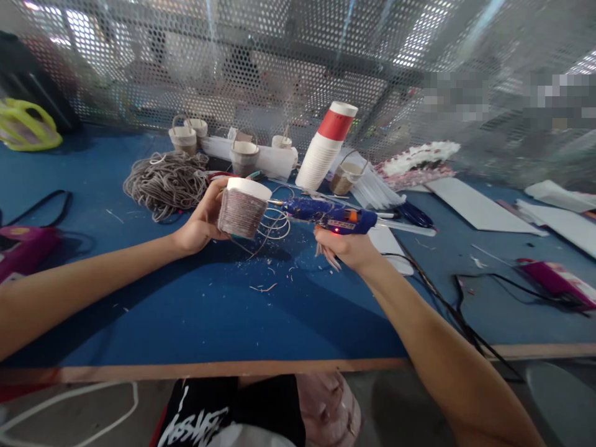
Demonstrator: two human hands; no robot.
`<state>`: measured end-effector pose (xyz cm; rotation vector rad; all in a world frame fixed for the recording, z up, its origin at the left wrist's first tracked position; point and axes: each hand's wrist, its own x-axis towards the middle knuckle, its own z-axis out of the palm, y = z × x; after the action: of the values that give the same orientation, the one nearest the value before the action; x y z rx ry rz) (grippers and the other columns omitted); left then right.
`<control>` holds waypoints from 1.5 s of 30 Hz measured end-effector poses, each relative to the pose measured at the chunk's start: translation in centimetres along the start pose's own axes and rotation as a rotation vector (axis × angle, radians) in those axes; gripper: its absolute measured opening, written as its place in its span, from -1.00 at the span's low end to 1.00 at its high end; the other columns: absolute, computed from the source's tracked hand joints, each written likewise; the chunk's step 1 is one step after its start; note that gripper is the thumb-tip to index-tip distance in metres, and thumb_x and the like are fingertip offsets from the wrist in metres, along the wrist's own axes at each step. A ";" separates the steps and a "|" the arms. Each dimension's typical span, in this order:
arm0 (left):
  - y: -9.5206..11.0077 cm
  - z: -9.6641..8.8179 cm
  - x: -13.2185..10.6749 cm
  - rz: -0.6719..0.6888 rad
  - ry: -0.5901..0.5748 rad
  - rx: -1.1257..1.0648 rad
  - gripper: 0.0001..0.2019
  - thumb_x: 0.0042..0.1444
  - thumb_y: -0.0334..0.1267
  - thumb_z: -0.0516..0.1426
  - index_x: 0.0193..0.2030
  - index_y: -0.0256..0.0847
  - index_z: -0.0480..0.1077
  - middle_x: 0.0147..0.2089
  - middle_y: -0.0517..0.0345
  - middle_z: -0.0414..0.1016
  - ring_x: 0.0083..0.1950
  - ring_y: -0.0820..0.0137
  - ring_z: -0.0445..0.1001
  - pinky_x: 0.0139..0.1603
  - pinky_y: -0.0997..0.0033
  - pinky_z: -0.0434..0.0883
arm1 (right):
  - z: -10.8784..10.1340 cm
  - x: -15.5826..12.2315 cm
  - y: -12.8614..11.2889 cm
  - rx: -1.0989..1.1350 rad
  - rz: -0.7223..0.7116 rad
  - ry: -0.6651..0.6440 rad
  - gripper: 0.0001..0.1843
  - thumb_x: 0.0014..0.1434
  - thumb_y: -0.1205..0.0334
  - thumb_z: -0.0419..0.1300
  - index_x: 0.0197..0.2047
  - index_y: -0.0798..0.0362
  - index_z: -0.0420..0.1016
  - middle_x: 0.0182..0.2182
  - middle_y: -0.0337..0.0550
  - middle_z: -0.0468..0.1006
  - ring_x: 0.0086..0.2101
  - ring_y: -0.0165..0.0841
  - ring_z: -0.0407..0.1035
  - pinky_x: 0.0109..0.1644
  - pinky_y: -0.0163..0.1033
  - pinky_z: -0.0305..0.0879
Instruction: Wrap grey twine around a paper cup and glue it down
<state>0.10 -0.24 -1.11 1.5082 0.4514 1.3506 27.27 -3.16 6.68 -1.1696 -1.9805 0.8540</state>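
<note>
My left hand (203, 217) is wrapped round a paper cup (244, 210) covered in grey-brown cord, with a white band bare at its top. The cup is held tilted a little above the table. In my right hand (347, 247) is a blue hot glue gun (326, 214) with a small red light lit. Its metal nozzle points left and meets the cup's right side near the white band; whether they touch I cannot tell. A clear glue stick (405, 227) sticks out of the gun's back. Cord strands (329, 256) hang below my right fingers.
A heap of grey cord (167, 180) lies behind my left hand. Several cord-wrapped cups with handles, such as one (244, 159), stand near the perforated metal screen (279, 74). A leaning stack of paper cups (321, 155), white boards (484, 206) and a black cable (437, 295) are further right.
</note>
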 end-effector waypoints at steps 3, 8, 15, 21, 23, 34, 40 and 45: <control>-0.1 -0.1 0.0 0.008 -0.013 0.002 -0.17 -0.29 -0.24 0.46 0.18 0.13 0.31 0.33 0.18 0.38 0.11 0.17 0.50 -0.33 0.43 0.50 | 0.0 0.0 0.1 -0.001 0.007 0.001 -0.68 -0.13 0.23 0.06 -0.82 -0.07 0.12 -0.88 -0.34 0.23 -0.77 -0.47 0.17 -0.57 -0.26 0.22; -0.2 -0.2 -0.1 -0.004 -0.017 -0.002 -0.17 -0.28 -0.18 0.45 0.20 0.13 0.29 0.30 0.19 0.38 0.09 0.18 0.49 -0.36 0.44 0.47 | 0.0 0.0 0.2 -0.003 0.007 -0.016 -0.66 -0.12 0.24 0.07 -0.83 -0.07 0.11 -0.88 -0.34 0.23 -0.77 -0.47 0.16 -0.57 -0.26 0.21; -0.4 -0.6 0.0 -0.007 -0.036 -0.013 -0.13 -0.32 -0.16 0.48 0.20 0.13 0.26 0.25 0.23 0.41 0.02 0.19 0.43 -0.36 0.42 0.40 | -0.1 0.0 0.0 0.013 0.005 -0.010 -0.68 -0.14 0.25 0.08 -0.83 -0.07 0.14 -0.87 -0.33 0.23 -0.74 -0.47 0.17 -0.58 -0.29 0.18; -0.5 -0.7 0.0 -0.008 -0.046 -0.011 -0.09 -0.34 -0.10 0.48 0.21 0.12 0.23 0.07 0.18 0.47 -0.08 0.23 0.43 -0.29 0.34 0.39 | -0.2 0.0 0.2 -0.015 -0.016 -0.049 -0.67 -0.11 0.25 0.07 -0.81 -0.07 0.10 -0.87 -0.34 0.23 -0.77 -0.48 0.14 -0.59 -0.29 0.15; -0.4 -0.6 0.0 -0.017 -0.034 -0.016 -0.08 -0.35 -0.10 0.48 0.22 0.09 0.23 0.05 0.17 0.46 -0.09 0.24 0.41 -0.27 0.32 0.39 | -0.2 0.0 0.4 -0.021 -0.025 -0.052 -0.67 -0.10 0.24 0.07 -0.80 -0.07 0.09 -0.86 -0.35 0.24 -0.76 -0.49 0.14 -0.60 -0.30 0.13; -0.7 -0.9 -0.1 -0.006 -0.060 0.019 -0.05 -0.32 0.02 0.46 0.26 0.11 0.16 0.20 0.14 0.39 0.04 0.13 0.44 -0.15 0.20 0.45 | 0.1 0.2 0.7 -0.015 -0.011 -0.005 -0.70 -0.13 0.28 0.09 -0.75 -0.06 0.06 -0.81 -0.36 0.21 -0.70 -0.48 0.15 -0.57 -0.29 0.13; -0.3 -0.5 0.0 0.023 -0.044 0.016 -0.09 -0.30 -0.08 0.48 0.23 0.10 0.21 0.17 0.18 0.40 0.03 0.22 0.42 -0.17 0.33 0.45 | 0.4 0.7 1.6 -0.274 0.215 0.038 -0.79 -0.06 0.25 0.18 -0.60 -0.05 0.19 -0.69 -0.31 0.28 -0.63 -0.38 0.25 -0.52 -0.22 0.20; -0.3 -0.3 0.3 0.134 -0.004 0.197 -0.08 -0.27 -0.05 0.49 0.26 0.06 0.18 0.24 0.07 0.32 0.25 0.07 0.32 0.15 0.13 0.42 | 0.1 1.2 2.2 -0.771 0.148 0.069 -0.60 -0.11 0.02 0.36 -0.31 0.02 0.30 -0.22 0.01 0.43 -0.28 -0.11 0.44 -0.28 -0.05 0.36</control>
<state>0.06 0.26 -1.20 1.7280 0.4996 1.4406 27.72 -1.23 5.14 -1.7489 -2.2500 0.0757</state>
